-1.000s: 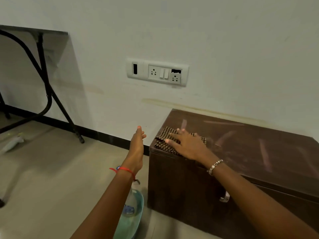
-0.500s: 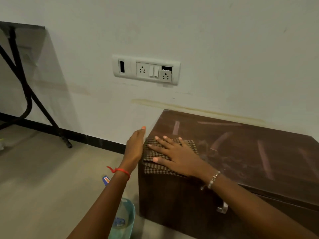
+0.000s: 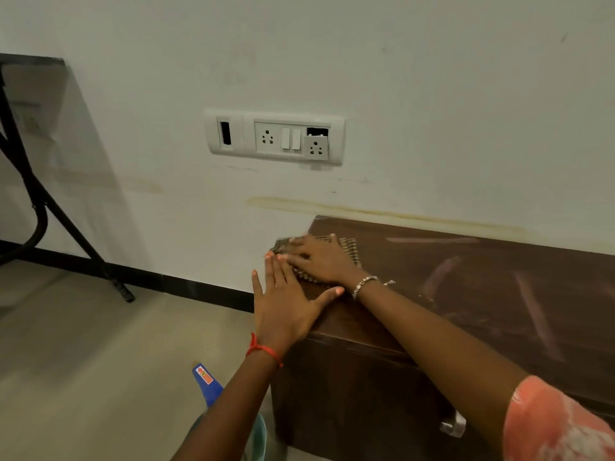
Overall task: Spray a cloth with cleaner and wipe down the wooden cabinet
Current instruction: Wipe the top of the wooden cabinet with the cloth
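We see the wall (image 3: 399,78) filling the upper frame, floor (image 3: 83,361) lower left. The cabinet (image 3: 466,311) occupies the lower right, its top streaked. A table leg (image 3: 50,207) stands at left. A switch plate (image 3: 274,136) sits centre on the wall. Our right hand (image 3: 324,261), centre frame, lies flat with fingers spread, pressing the cloth (image 3: 349,249) onto the cabinet's far left corner; the cloth overhangs the left edge slightly. Our left hand (image 3: 286,306) lies just below it, fingers apart and flat on the cabinet's left edge, fingertips touching the cloth. The spray bottle (image 3: 206,382) stands on the floor at bottom centre, partly hidden by the left forearm.
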